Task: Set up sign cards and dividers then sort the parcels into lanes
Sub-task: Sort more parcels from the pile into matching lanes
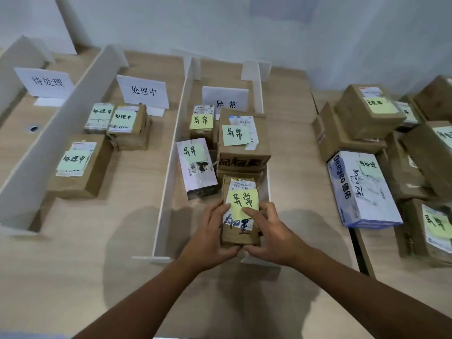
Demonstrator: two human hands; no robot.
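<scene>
A small brown parcel (241, 231) with a yellow note reading 异常 is held at the near end of the third lane. My left hand (210, 237) grips its left side and my right hand (271, 237) grips its right side, thumb on the note. Three other 异常 parcels lie further in: a white one (197, 167), a large brown one (242, 140) and a small one (201, 126). Behind them stands the 异常 sign card (226, 99). White dividers (171, 152) (56, 143) separate the lanes. Sign cards 处理中 (143, 91) and 待处理 (46, 81) stand at the back.
Three parcels marked 处理中 (78, 165) (129, 126) (99, 117) lie in the second lane. A pile of several unsorted parcels sits at the right, including a white box (362, 189) and stacked brown boxes (367, 111). A cable hole (33, 128) is in the left lane.
</scene>
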